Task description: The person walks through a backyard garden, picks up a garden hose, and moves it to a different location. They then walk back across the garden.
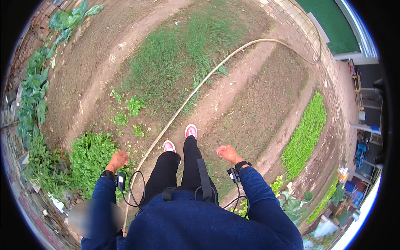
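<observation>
My left hand [119, 160] hangs out to the left, its fingers curled in, above the edge of a bushy patch of leafy greens [89, 152]. Nothing shows in it. On the other side my right hand [227, 153] is held over bare soil, loosely closed, and no object shows in it either. Black straps with small devices sit on both wrists, and black cables [141, 183] run from them toward my body. Between the hands are my legs in black trousers, with pink and white shoes [191, 131] on the dirt, one ahead of the other.
A long pale hose [183, 104] curves from beside my left leg to the far right. Tufts of thin grassy greens [175, 58] grow ahead. A bright green bed [306, 131] lies at right, before a brick path [333, 79]. Large-leafed plants [33, 91] line the left wall.
</observation>
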The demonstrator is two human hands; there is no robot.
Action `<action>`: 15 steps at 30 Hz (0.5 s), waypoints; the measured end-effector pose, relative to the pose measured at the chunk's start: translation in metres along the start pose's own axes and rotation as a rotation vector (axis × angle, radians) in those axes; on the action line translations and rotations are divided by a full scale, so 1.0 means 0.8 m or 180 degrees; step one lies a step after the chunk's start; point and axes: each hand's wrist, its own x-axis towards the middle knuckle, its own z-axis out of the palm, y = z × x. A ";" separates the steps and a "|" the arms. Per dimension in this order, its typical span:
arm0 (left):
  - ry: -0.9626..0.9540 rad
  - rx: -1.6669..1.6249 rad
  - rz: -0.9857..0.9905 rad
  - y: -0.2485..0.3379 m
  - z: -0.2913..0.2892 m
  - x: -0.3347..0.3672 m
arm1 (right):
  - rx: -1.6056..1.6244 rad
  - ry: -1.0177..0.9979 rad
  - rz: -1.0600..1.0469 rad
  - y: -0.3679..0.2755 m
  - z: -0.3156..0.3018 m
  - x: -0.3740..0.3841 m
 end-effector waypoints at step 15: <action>0.0280 -0.0027 0.0240 0.081 0.199 0.199 | -0.2567 -0.0594 -0.0743 -0.082 -0.099 0.299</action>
